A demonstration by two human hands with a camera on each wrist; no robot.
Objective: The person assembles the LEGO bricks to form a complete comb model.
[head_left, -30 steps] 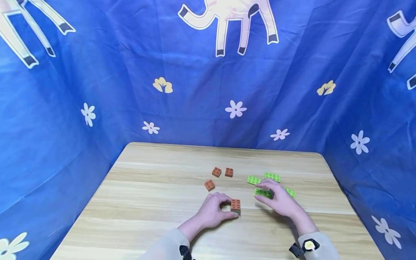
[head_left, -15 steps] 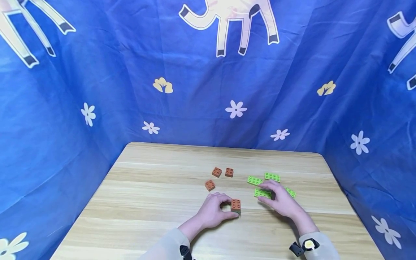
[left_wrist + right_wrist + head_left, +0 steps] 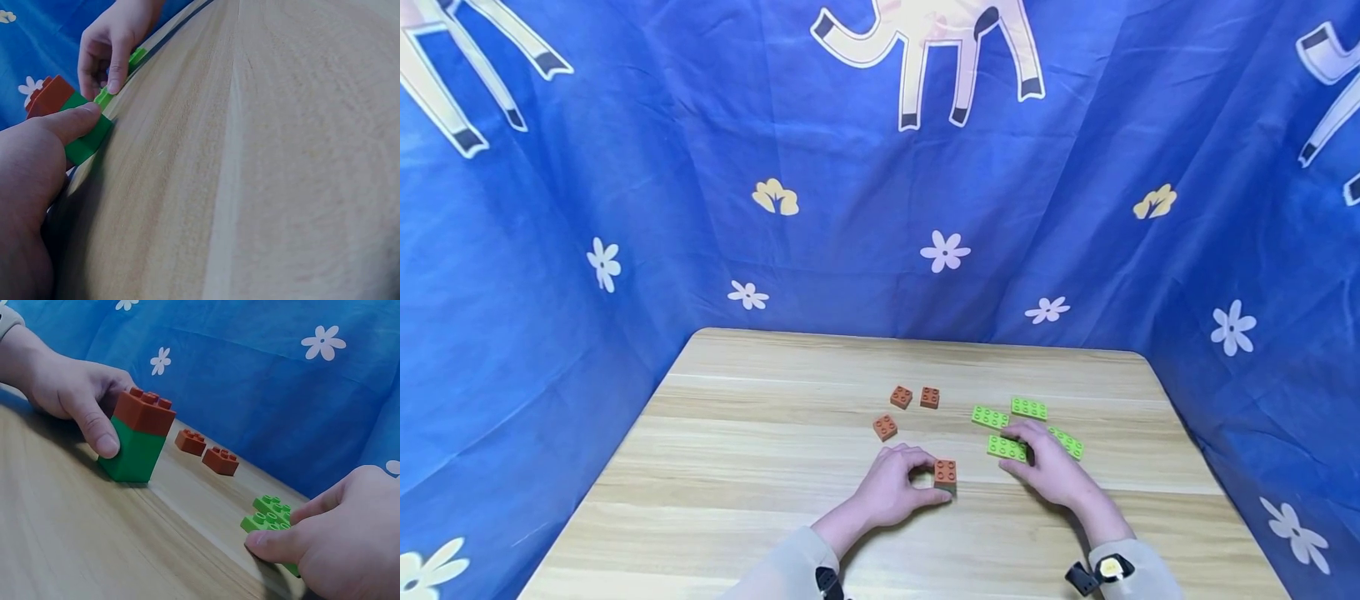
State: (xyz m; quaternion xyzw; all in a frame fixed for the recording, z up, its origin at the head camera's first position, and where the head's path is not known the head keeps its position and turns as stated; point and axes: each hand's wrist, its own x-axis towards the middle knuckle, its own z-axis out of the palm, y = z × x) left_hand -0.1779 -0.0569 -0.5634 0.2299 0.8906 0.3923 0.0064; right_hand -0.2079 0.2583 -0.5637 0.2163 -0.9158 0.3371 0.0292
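Observation:
My left hand (image 3: 891, 487) holds a two-brick stack upright on the table between thumb and fingers. In the right wrist view, its orange-brown top brick (image 3: 145, 414) sits on a taller green brick (image 3: 134, 453). My right hand (image 3: 1043, 462) pinches the right end of a flat light green brick (image 3: 1003, 447), thumb on its near side and fingers on its far side. In the right wrist view, this hand hides part of that brick. The light green brick lies on the table, to the right of the stack and apart from it.
Loose orange-brown bricks (image 3: 885, 427) lie beyond my left hand on the wooden table (image 3: 737, 433). Other light green bricks lie around my right hand, one behind it (image 3: 1028, 407) and one to its right (image 3: 1067, 443). A blue curtain (image 3: 865, 275) hangs beyond the table's back and sides.
My right hand has shifted slightly to the right and lower over the light green brick, whose top now shows more. My left hand and the stack have stayed in place.

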